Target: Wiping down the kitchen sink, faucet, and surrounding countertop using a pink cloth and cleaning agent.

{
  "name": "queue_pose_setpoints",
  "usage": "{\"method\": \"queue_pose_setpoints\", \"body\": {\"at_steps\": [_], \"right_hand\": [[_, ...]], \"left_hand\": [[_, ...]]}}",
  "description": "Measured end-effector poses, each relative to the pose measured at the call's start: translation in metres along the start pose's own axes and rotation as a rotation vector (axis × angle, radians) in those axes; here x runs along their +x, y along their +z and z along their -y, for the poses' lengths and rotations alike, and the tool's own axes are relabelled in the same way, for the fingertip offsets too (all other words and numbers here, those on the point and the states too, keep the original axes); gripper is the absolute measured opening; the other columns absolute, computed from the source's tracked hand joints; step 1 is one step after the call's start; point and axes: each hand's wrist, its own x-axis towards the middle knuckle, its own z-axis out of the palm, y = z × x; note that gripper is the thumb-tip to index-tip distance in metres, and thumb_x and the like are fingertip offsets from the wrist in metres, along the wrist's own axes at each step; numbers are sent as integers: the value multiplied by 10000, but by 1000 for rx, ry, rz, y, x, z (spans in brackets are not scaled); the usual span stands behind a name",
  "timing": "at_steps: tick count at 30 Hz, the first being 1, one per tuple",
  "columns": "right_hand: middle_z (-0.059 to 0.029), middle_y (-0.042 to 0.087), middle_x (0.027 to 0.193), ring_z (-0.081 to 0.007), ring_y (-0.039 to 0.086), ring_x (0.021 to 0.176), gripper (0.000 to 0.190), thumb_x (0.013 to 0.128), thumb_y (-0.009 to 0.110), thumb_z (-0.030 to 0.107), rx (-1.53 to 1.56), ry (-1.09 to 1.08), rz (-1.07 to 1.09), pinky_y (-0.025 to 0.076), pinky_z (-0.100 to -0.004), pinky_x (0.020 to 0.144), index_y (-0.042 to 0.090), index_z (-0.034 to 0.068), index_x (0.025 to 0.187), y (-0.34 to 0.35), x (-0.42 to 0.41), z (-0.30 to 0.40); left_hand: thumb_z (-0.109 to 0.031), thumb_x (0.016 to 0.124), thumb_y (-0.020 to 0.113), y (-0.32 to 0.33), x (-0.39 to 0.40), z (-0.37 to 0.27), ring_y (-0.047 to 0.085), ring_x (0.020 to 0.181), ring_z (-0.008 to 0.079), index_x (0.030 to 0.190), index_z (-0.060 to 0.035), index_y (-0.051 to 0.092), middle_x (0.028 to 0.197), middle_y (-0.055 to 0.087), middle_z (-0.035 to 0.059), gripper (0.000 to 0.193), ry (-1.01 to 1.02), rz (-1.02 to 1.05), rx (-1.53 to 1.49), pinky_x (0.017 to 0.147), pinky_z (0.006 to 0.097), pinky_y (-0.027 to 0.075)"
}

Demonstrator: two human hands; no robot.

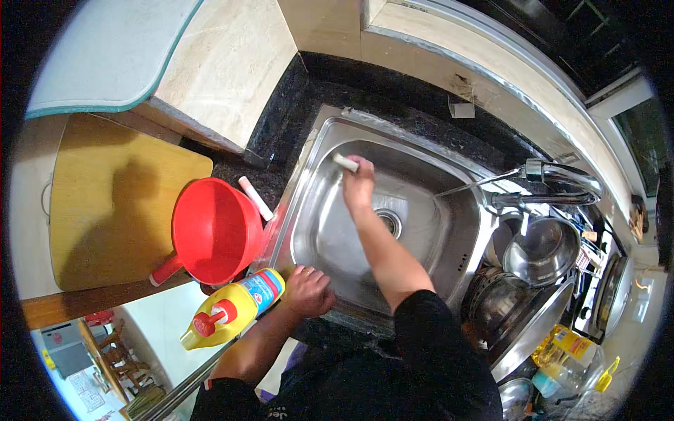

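Note:
My right hand is inside a stainless steel sink, closed on a short white block near the basin's far left wall. What the block is made of cannot be told. At the sink's near left corner, my left hand rests on the rim with its fingers curled, and nothing shows in it. Beside that hand stands a yellow bottle with a red pump top. Water runs from a chrome faucet towards the basin's right wall. The round drain lies partly behind my right forearm.
A red plastic dipper and a white stick-like piece sit left of the sink. Steel pots and a large tilted steel pan crowd the right side. Behind them is a plastic oil bottle. A yellow board stands far left.

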Motion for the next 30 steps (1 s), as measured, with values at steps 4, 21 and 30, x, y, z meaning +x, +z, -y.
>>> {"method": "queue_pose_setpoints", "body": {"at_steps": [4,21,30], "right_hand": [[-155,577,930,-362,536,924,246,694,593,-45,37,19,-53,429,-438,849,592,60,916,51,-53,37],[-172,597,951,-356,563,886,274,702,561,58,-470,-261,181,434,-483,791,628,90,967,28,0,-3],[-132,621,1058,-360,596,968,178,771,600,184,-690,-566,1140,455,-484,878,683,151,925,-34,-90,-41]], "left_hand": [[-277,679,674,1,-8,4,576,727,267,688,-87,578,713,573,96,213,-22,-18,9,725,401,424],[-381,770,588,-12,-16,-1,600,764,301,761,-65,621,759,607,126,318,-145,271,114,780,443,429],[-352,756,597,-3,-20,5,603,780,281,745,-70,618,769,617,109,283,-62,6,-24,769,447,427]]}}
